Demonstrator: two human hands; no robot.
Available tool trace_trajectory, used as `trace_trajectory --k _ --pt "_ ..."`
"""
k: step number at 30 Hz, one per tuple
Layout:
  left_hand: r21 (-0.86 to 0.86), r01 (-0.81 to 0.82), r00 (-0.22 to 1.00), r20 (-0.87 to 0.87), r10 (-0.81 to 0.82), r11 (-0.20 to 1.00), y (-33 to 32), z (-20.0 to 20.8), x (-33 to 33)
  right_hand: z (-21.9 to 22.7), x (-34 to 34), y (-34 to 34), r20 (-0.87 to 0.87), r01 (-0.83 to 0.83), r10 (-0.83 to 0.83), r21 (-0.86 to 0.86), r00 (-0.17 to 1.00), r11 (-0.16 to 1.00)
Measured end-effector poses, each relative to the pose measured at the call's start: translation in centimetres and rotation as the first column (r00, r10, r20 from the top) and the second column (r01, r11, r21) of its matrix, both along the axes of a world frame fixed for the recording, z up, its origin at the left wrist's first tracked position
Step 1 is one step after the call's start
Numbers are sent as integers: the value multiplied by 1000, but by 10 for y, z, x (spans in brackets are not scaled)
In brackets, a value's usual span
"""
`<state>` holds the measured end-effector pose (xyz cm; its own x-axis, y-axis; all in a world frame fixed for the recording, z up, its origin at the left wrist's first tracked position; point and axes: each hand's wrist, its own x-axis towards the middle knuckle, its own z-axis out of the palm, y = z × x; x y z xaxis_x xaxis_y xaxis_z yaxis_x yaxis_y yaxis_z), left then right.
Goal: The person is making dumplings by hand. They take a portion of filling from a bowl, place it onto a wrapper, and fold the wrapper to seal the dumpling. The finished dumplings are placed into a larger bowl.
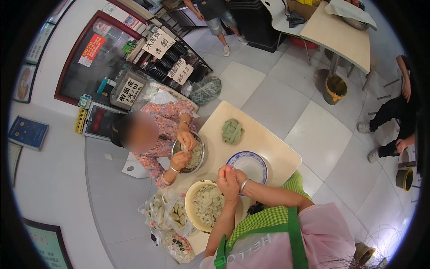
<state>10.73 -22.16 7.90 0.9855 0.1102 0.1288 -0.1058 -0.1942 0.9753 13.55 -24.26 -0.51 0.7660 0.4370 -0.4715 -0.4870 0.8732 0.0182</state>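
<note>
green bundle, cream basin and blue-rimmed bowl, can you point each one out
Green bundle [232, 132]: head view, middle of its folded top.
Cream basin [189, 207]: head view, inner wall on its left side.
Blue-rimmed bowl [265, 169]: head view, right side of its rim.

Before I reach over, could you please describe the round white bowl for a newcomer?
On the pale rectangular table, the white bowl sits partly behind the braceleted right hand. Its blue rim sets it apart from the cream basin and silvery metal bowl.
</note>
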Motion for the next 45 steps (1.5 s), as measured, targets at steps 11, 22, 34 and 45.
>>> trace_trajectory --k 11,22,34,45 --pt "367 -14 984 172 -54 930 0 -24 18 -29 -3 5 479 222 321 -776 817 590" --pt "583 56 940 243 -240 810 -1 -19 22 -54 1 8 529 455 468 -848 708 270" --pt "558 68 955 202 -215 827 -7 -20 19 -65 -9 7 380 439 563 -898 734 34" --pt "577 41 967 183 -178 815 -12 -30 16 -92 -13 10 502 343 251 -806 828 482"
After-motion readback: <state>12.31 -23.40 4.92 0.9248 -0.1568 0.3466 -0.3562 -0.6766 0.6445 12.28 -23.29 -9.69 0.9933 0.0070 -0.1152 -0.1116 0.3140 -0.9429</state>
